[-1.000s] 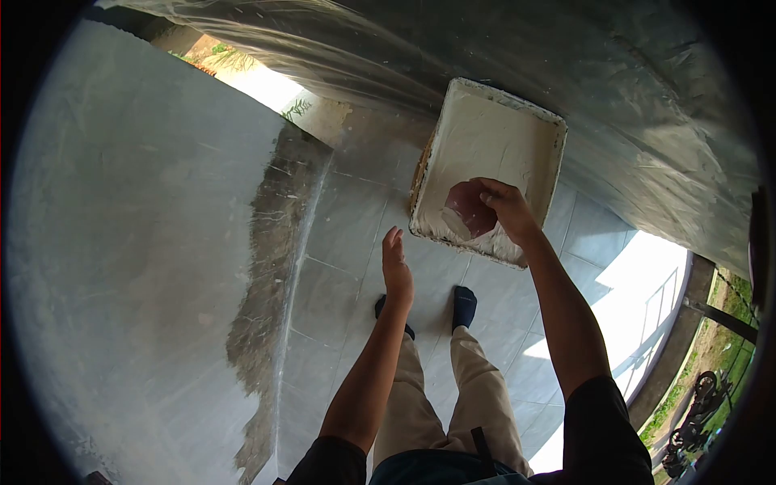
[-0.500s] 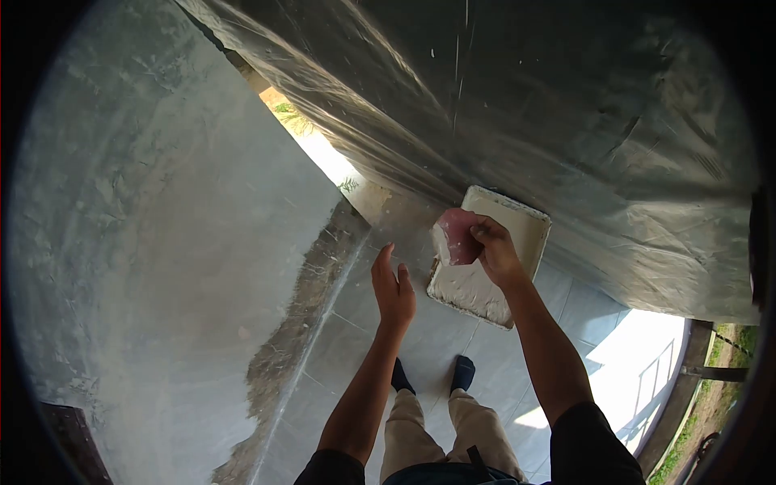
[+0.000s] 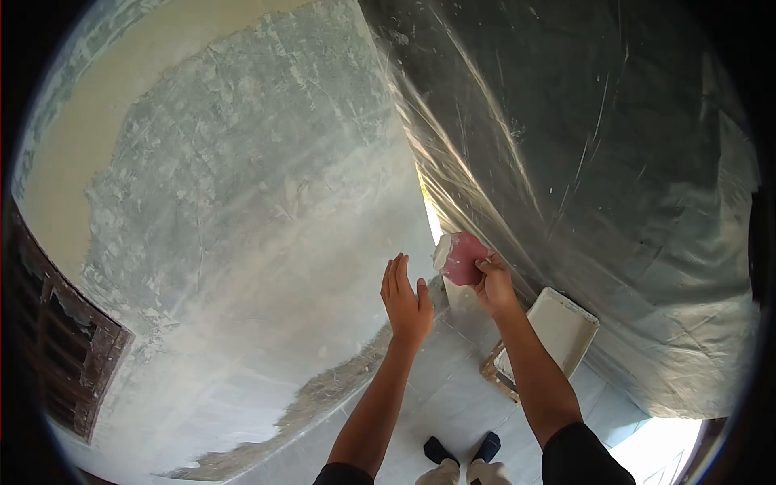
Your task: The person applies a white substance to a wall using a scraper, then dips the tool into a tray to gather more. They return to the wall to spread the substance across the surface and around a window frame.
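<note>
My right hand [image 3: 495, 289] grips a pinkish-red putty spreader [image 3: 466, 260] between thumb and fingers. Thick white putty [image 3: 442, 250] coats the spreader's left edge, and smears dot its face. To its left, my left hand [image 3: 406, 309] is raised with thumb apart and fingers stretched, holding nothing. Below the right wrist, partly covered by the forearm, is a rectangular tray [image 3: 571, 301] with whitish putty in it. The grey-green wall [image 3: 242, 202], patchily coated, rises on the left beyond my left hand.
Dark plastic sheeting [image 3: 630, 162] hangs on the right, close to my right hand. A brown slatted wooden frame [image 3: 73, 347] sits in the wall at far left. Grey floor tiles [image 3: 404, 420] lie under my feet, with bright light at lower right.
My view has swung up and left, showing more wall. My right hand has carried the spreader up and away from above the tray. The left hand stays open beside it.
</note>
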Tool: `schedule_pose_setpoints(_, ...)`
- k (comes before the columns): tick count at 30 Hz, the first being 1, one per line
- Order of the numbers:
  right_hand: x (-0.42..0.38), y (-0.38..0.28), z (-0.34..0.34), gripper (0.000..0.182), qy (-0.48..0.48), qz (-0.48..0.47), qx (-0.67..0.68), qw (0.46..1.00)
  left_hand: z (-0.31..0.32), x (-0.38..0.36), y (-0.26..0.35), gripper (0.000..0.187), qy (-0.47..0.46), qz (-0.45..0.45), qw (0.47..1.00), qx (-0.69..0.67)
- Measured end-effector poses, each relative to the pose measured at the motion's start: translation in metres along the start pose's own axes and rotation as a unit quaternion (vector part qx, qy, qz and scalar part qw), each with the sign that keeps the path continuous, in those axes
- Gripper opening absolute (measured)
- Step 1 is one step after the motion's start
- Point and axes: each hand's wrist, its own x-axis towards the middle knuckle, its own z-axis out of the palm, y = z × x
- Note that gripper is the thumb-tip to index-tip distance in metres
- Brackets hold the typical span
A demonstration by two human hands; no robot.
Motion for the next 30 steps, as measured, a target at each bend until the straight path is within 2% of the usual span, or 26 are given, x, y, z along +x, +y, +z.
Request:
schedule_pose_setpoints(5, 0.007, 0.024, 0.078, 0.035, -0.085, -0.002, -0.009, 0.996, -0.071, 0.033, -0.017, 0.056, 0.046, 0.025, 0.998, 0.042)
schedule_pose_setpoints(14, -0.012, 0.035, 0.219, 0.025, -0.146, -0.020, 0.060, 0.987, -0.196, 0.080, -0.046, 0.054, 0.126, 0.063, 0.986, 0.094)
schedule_pose_setpoints(22, -0.006, 0.020, 0.308, 0.028, -0.229, -0.024, -0.019, 0.973, -0.265, 0.127, -0.063, 0.054, 0.173, 0.103, 0.967, 0.155)
schedule_pose_setpoints(30, 0.026, 0.014, 0.390, 0.027, -0.312, -0.049, -0.002, 0.949, -0.324, 0.182, -0.083, 0.051, 0.217, 0.155, 0.930, 0.251)
